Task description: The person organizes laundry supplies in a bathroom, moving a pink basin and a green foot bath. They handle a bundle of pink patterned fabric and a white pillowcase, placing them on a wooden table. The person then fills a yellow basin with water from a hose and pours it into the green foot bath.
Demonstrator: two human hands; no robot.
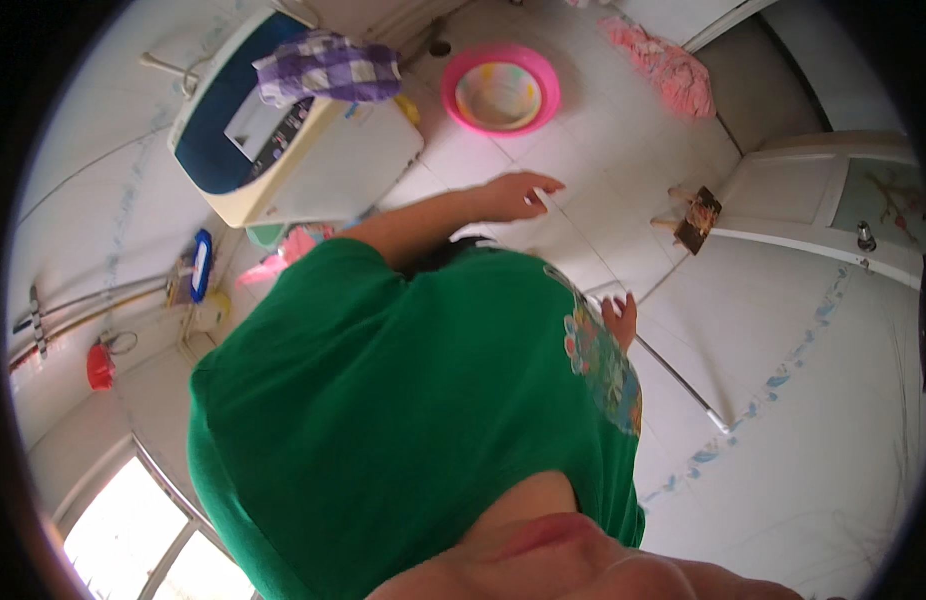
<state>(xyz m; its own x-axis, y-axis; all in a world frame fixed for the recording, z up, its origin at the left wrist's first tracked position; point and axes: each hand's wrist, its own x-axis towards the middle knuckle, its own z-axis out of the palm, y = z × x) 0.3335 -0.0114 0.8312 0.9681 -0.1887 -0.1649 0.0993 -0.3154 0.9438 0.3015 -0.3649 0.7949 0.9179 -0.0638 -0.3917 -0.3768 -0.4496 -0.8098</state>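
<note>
My left hand (517, 196) reaches out over the white tiled floor, its fingers partly curled and apart, with nothing seen between them. My right hand (620, 321) is beside the printed side of my green shirt (403, 360), its finger ends apart. A metal pole (676, 371) with a white end passes at my right hand; whether the hand grips it is unclear. Ahead of my left hand, a pink plastic basin (449, 86) on the floor holds a pale multicoloured basin (499, 96). What lies below my chest is mostly hidden.
At the left stands a washing machine (343, 172) with a purple checked cloth (328, 67) on top. A pink cloth (669, 67) lies on the floor near the doorway. A small wooden stool (699, 219) is by the white door (785, 184). Long-handled tools (102, 307) lean at the left wall.
</note>
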